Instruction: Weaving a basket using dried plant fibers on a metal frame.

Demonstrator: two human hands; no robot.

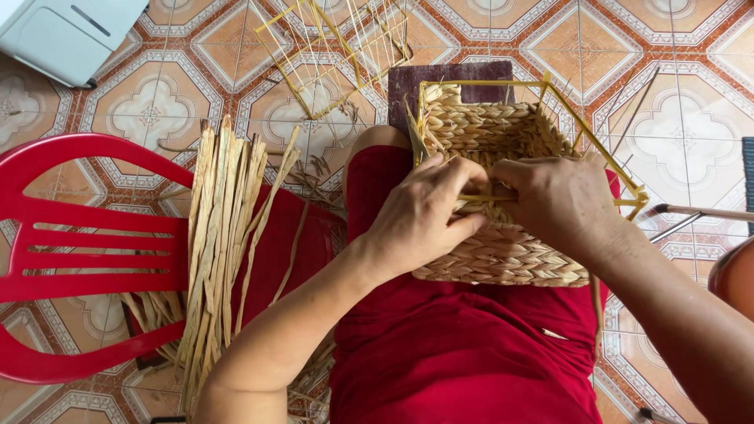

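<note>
A half-woven straw basket [503, 255] on a yellow wire frame [585, 129] rests on my lap, over red clothing. My left hand [420, 212] grips the near rim of the basket and pinches a straw strand. My right hand [561, 200] closes on the same rim just to the right, fingers curled around the weave and wire. The two hands touch at the fingertips. The strand between them is mostly hidden by my fingers.
A bundle of dried straw strips [220, 235] lies across a red plastic chair [71, 251] on my left. An empty yellow wire frame [338, 51] sits on the patterned tile floor ahead. A white appliance [63, 35] stands at top left; metal legs [691, 213] at right.
</note>
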